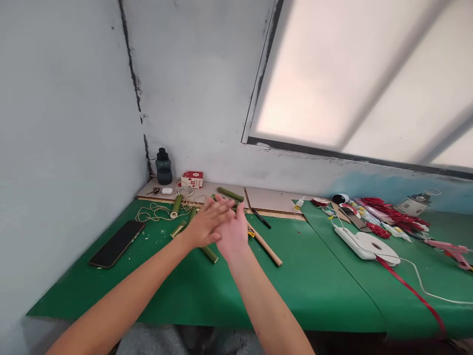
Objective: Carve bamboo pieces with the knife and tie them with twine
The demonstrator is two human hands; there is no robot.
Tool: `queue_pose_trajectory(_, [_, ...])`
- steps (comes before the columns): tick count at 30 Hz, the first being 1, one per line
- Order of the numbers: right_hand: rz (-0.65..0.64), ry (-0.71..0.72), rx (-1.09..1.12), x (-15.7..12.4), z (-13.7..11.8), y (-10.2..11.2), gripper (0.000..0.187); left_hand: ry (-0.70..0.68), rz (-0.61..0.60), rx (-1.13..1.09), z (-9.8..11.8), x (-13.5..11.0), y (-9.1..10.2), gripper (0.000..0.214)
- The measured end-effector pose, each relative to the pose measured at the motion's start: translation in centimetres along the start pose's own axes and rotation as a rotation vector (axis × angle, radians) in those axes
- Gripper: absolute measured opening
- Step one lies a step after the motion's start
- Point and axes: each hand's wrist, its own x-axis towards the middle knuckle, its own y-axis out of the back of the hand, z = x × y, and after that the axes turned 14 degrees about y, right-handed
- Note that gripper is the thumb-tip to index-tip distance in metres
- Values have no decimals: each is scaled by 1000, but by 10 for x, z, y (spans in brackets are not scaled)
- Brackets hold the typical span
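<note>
Above the green work surface my two hands meet. My left hand [207,222] lies with stretched fingers across the palm of my right hand [234,234], whose palm is turned up and thumb stands out. Nothing shows in either one. Beneath and around them lie green bamboo pieces, among them a bamboo tube [176,207], a bamboo length [229,194] and one end of a bamboo strip [210,255]. A wooden stick [268,248] and a black marker [261,219] rest to the right. My hands partly hide a small yellow-and-black item [251,232].
A phone [117,243] and tangled twine [153,213] lie left. A dark bottle [163,167] and red-and-white box [192,179] stand by the wall. To the right are a power strip [353,242], ribbon roll [380,248], pink glue gun [453,250] and trailing white cable.
</note>
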Motion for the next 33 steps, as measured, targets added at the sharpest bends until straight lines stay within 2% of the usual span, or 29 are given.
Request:
queue_pose_trajectory(2, [15, -12, 206, 7, -26, 8, 76, 216, 106, 39, -36, -5, -15, 82])
queue_pose_trajectory(3, [46, -9, 297, 9, -34, 16, 74, 431, 199, 51, -52, -9, -18, 80])
queue_pose_trajectory(4, [80, 14, 309, 11, -37, 28, 73, 577, 217, 50, -64, -15, -19, 80])
queue_pose_trajectory(5, [64, 33, 237, 13, -33, 40, 73, 616, 204, 46, -73, -22, -18, 79])
queue_pose_trajectory(6, [25, 47, 73, 12, -23, 52, 70, 615, 179, 47, -79, -29, -16, 76])
queue_pose_trajectory(8, [-83, 60, -428, 7, 9, 73, 53, 543, 160, 93, -85, -42, -12, 72])
queue_pose_trajectory(11, [-149, 38, -674, -11, 62, 89, 38, 451, 294, 110, -87, -55, -12, 71])
queue_pose_trajectory(13, [-212, 44, -777, -28, 86, 93, 33, 404, 381, 84, -91, -59, -13, 71])
queue_pose_trajectory(15, [-268, 49, -870, -43, 98, 97, 35, 348, 341, 94, -94, -63, -14, 62])
queue_pose_trajectory(18, [-309, 45, -988, -55, 107, 103, 41, 272, 127, 150, -90, -70, -15, 42])
queue_pose_trajectory(21, [-341, 19, -1064, -59, 114, 107, 45, 246, -87, 150, -76, -75, -18, 42])
queue_pose_trajectory(24, [-355, 1, -1109, -60, 116, 108, 40, 251, -201, 156, -67, -76, -20, 37])
queue_pose_trajectory(28, [-346, 24, -1121, -60, 109, 105, 25, 266, -185, 166, -73, -76, -18, 30])
queue_pose_trajectory(33, [-253, 95, -1050, -56, 99, 104, 21, 378, -31, 189, -90, -73, -15, 44])
